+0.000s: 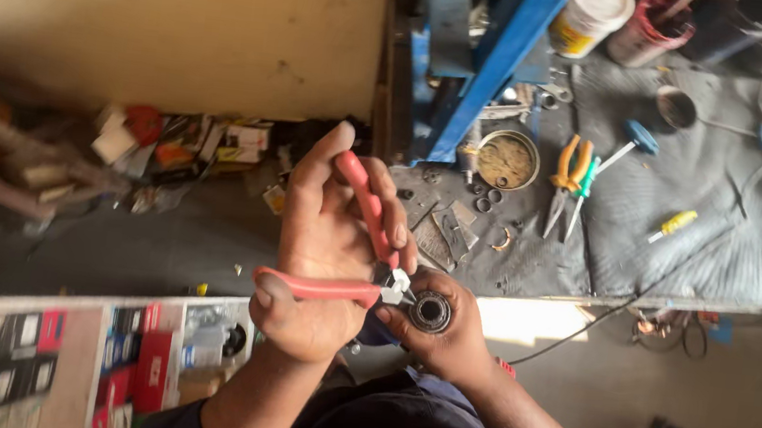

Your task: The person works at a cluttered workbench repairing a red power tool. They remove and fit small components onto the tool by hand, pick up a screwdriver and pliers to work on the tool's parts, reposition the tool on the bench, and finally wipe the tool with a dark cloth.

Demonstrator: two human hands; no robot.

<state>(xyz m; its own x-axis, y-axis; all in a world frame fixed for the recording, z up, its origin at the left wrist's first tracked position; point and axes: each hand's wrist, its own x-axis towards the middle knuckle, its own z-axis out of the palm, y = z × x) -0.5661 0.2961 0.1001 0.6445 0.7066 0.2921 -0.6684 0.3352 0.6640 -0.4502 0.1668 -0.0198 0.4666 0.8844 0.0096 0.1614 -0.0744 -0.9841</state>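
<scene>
The left hand [326, 246] is gripping red-handled pliers [360, 250], fingers wrapped round both handles, which are standing spread apart; the pliers' metal nose is touching the rim of a round black bearing [430, 312]; the right hand [444, 329] is clamping that bearing between its fingertips, just beside the pliers' tip; beyond both hands, orange-handled pliers [566, 172] are lying on the workbench [700, 229].

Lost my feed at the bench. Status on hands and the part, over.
Left hand gripping red-handled pliers, tips on the bearing. Right hand cupping the bearing. Nothing between tool and part.
</scene>
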